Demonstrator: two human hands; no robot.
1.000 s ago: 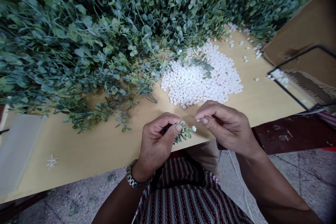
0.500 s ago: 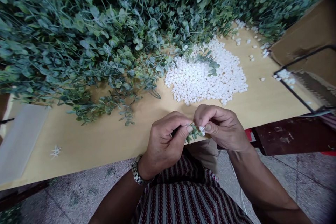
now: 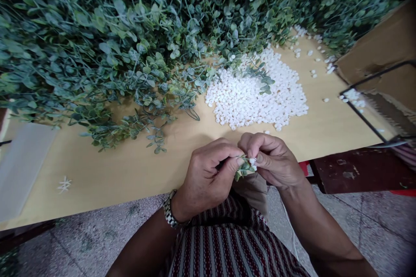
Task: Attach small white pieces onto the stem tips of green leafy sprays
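Note:
Between thumb and fingers, my left hand (image 3: 211, 177) pinches a small green sprig (image 3: 242, 170) at the table's front edge. My right hand (image 3: 274, 160) is closed at the sprig's right side, its thumb and index finger pinching a small white bead (image 3: 252, 161). The two hands are close together, with the sprig and bead between them. Just beyond them lies a wide pile of white beads (image 3: 256, 95), with a leafy sprig (image 3: 264, 81) resting on top. A large heap of green foliage (image 3: 146, 30) covers the back.
A torn cardboard box (image 3: 386, 52) and a black metal frame (image 3: 364, 121) stand at the right. On the tabletop (image 3: 113, 181) at the left are a pale flat strip (image 3: 24, 164) and small white pieces (image 3: 64, 185). A dark red bench (image 3: 351, 175) is below right.
The view has shifted slightly. Both hands remain together, and the sprig and white bead sit a little further right and lower between them.

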